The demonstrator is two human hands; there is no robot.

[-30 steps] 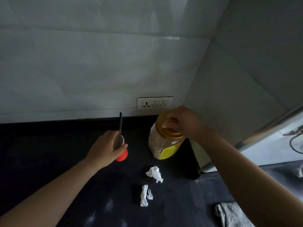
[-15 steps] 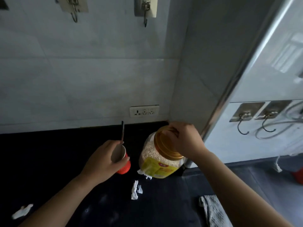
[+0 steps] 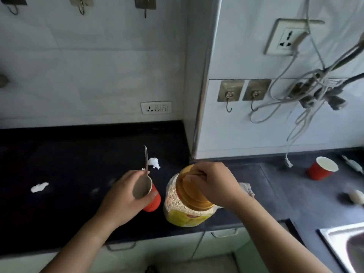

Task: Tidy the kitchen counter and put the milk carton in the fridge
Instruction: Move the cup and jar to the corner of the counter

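**Operator:** How many of each thing did I have in front of me?

**Observer:** You had two red cups, one jar, one spoon and two white paper scraps on the dark desk (image 3: pixel 69 164). Five wall hooks hung above, three on the back wall and two on the right-hand panel, with two sockets and a tangle of cables.

**Operator:** And where did they lie relative to my hands?

**Observer:** Your left hand (image 3: pixel 126 198) was wrapped round the held cup (image 3: pixel 152 201), thumb across its front. Your right hand (image 3: pixel 214 184) had its fingers curled over the lid (image 3: pixel 192 196) of the jar (image 3: pixel 173 201), which sat just beside that cup, to its right. One paper scrap (image 3: pixel 154 163) lay just beyond the held cup. The other scrap (image 3: pixel 39 187) lay well to your left. The far cup (image 3: pixel 323 168) stood well apart on the right stretch of the desk. I could not tell where the milk carton was.

**Operator:** What was in the containers?

**Observer:** The jar held pale flakes, like oats, nearly to the top, with a yellow label low down. The spoon (image 3: pixel 146 160) stood in the held cup, handle pointing away from you. That cup looked beige inside, but I could not tell if it was liquid. The far cup showed white inside, and I could not tell its contents.
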